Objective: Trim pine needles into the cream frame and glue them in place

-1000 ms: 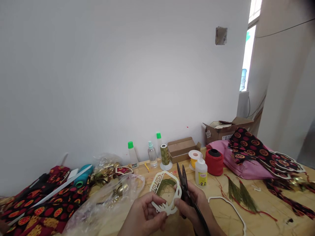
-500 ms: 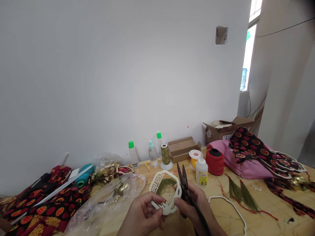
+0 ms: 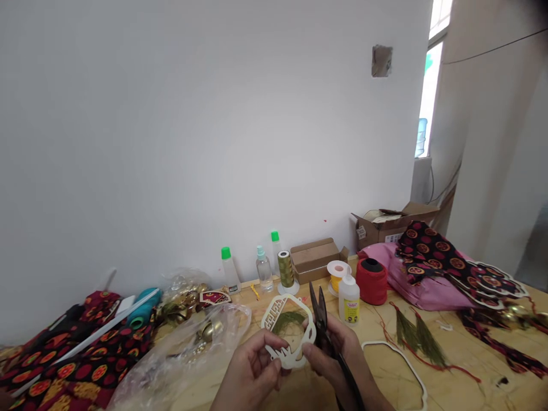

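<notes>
Frame [image 3: 274, 314] is held low centre, just above the table [image 3: 454, 365], between both hands. Left hand [image 3: 252, 374] is clamped on the frame's lower edge at 7 o'clock, thumb and fingers pinched together on the cutout. Right hand [image 3: 338, 357] is closed round scissors [image 3: 320, 317], and its fingertips also touch the frame rim at 3 o'clock. The blades are together, tips pointing to 12 o'clock, just beside the rim. Green threads [image 3: 287, 321] are seen inside the frame opening; whether they are tied on cannot be told.

From the frame, glue bottle [image 3: 349, 299] is near at 2 o'clock, with red spool [image 3: 371, 281] just beyond it. Plastic bag [image 3: 184, 354] lies at 9 o'clock. A second frame [image 3: 402, 357] lies flat at 4 o'clock, with tassels [image 3: 413, 337] beside it.

Judgement: the frame looks thin and easily snapped, so the solid rim is better pinched than the fretwork, and pressure is best kept light. Scissor tips are best angled away from the threads until one strand is singled out. Threads are best held taut and the frame braced by both hands.
</notes>
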Tool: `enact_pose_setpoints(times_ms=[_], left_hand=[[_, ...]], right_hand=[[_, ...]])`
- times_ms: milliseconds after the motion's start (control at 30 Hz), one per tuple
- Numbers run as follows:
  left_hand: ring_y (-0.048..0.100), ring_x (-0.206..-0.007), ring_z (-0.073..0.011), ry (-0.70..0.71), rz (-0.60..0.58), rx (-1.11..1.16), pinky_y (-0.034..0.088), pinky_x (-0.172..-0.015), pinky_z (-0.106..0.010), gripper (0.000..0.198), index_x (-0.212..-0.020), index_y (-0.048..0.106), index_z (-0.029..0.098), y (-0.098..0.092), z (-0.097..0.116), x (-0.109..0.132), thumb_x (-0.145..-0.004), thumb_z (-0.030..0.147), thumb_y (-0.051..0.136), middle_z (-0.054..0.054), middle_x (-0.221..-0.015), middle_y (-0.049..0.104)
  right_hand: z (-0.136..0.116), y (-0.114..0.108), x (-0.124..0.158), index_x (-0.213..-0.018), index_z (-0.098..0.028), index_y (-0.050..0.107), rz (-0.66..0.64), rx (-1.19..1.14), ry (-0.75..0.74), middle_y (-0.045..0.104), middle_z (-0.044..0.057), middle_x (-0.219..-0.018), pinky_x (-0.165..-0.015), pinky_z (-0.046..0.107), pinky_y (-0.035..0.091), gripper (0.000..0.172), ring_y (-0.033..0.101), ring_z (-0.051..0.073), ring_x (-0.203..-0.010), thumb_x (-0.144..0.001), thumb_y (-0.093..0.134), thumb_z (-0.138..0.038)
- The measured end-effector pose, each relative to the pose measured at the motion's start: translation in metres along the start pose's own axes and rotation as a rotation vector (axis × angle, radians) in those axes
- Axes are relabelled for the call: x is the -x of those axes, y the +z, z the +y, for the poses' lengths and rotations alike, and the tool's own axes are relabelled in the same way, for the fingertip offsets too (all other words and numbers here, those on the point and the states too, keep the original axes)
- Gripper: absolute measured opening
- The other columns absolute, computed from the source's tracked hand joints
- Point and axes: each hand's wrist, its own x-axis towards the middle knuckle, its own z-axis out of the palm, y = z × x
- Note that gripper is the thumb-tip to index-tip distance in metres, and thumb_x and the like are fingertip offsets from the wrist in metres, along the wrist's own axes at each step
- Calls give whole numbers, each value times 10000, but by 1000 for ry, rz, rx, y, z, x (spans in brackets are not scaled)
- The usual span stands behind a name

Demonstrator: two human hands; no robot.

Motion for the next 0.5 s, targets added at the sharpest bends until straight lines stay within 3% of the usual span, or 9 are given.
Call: enact_pose_setpoints(times_ms=[233, 500], left_hand=[[411, -373, -43, -10, -7, -44, 495, -582, -301, 291, -643, 555, 165, -1, -2, -1, -524, 385, 704, 110, -396, 413], [413, -367, -35, 8, -26, -69, 489, -591, -269, 237, -655, 579, 173, -2, 3, 1, -523, 316, 715, 111, -389, 429]], right_hand=[[-1, 2, -1, -689, -175, 511, 13, 8, -14, 416, -68, -535, -420, 188, 282, 151, 347, 85, -474, -589, 621, -196], [-5, 0, 0, -725, -167, 533, 2, 5, -14, 439, -63, -536, -423, 196, 301, 165, 363, 86, -465, -599, 629, -213]])
